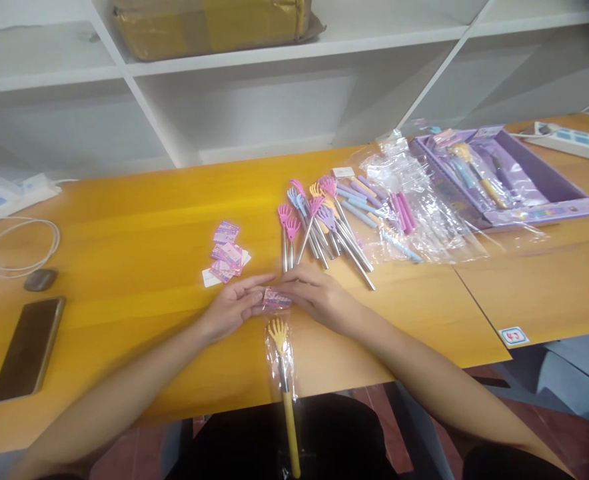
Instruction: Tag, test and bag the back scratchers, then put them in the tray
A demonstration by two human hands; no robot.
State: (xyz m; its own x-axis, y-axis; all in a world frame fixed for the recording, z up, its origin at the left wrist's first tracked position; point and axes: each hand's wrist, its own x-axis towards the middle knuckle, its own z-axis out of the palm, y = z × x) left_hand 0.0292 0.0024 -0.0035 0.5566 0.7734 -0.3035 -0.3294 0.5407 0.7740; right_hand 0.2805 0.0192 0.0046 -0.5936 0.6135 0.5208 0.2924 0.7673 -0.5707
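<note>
A yellow back scratcher (288, 407) with a metal shaft lies in a clear plastic bag (269, 347), its handle reaching past the table's front edge toward my lap. At the top of the bag is a small pink and purple printed card (276, 298). My left hand (232, 308) grips the card's left side between thumb and fingers. From the right, my right hand (319, 295) has its fingers closed at the card's other edge, with the fingertips partly hidden. Several similar cards (227, 257) lie in a loose pile beyond my left hand.
Metal-shafted back scratcher heads (319, 213) are heaped beyond my right hand. Coloured handles (369, 200) and clear bags (424, 207) lie farther right, beside a purple display box (549, 173) holding packed scratchers. A phone (28, 350), cable (22, 270) and power strip (14, 193) are at left.
</note>
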